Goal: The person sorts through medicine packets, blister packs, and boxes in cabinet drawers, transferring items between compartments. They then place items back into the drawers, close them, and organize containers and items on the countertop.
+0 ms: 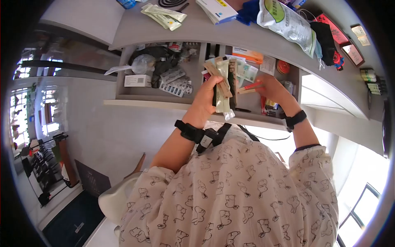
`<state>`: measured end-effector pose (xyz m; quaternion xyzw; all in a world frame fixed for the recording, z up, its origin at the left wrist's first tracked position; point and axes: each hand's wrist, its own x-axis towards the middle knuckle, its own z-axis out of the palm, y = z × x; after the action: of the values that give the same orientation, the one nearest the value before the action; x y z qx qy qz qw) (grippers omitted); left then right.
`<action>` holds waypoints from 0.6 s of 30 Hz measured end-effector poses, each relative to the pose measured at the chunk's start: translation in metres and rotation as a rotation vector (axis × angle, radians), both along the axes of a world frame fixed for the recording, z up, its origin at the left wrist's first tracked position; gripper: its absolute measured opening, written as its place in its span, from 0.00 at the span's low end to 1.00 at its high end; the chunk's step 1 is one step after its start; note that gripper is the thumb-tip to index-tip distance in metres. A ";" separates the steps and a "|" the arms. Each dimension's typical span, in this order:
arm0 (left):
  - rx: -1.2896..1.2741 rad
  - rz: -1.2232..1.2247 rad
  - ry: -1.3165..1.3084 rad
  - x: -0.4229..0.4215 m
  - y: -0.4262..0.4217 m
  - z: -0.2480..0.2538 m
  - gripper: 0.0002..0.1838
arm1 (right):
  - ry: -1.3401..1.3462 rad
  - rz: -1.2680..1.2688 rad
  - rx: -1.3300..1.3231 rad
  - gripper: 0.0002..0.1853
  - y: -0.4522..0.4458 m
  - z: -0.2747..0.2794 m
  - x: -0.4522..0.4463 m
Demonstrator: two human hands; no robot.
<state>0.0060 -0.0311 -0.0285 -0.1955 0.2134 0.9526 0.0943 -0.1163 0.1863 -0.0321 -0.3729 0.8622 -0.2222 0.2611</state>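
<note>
My left hand (pixel 202 101) is closed around a bundle of long stick packets (pixel 222 90), cream and brown, held upright above the open drawer (pixel 148 103). Over the drawer's right side, my right hand (pixel 273 88) pinches a few thin red and tan sticks (pixel 251 87); their exact kind is unclear. Beneath that hand lie small red and yellow items, partly hidden. Behind the bundle are a greenish printed paper (pixel 247 71) and an orange and white box (pixel 247 54). A round red tin (pixel 283 66) sits at the back right.
The drawer's left section holds blister packs (pixel 172 87), a white box (pixel 137 80) and a clear plastic bag (pixel 143 64). On the desktop above lie more stick packets (pixel 164 16), white flat boxes (pixel 217 10) and a large white-green bag (pixel 286 26). A white chair (pixel 117 197) stands lower left.
</note>
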 end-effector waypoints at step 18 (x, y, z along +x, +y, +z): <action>0.321 0.010 0.096 -0.007 -0.001 0.012 0.28 | 0.216 -0.036 -0.040 0.09 0.001 -0.032 -0.014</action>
<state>-0.0011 -0.0325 -0.0167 -0.1330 0.0617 0.9831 0.1094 -0.1306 0.1871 -0.0642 -0.3843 0.8873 -0.2024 0.1550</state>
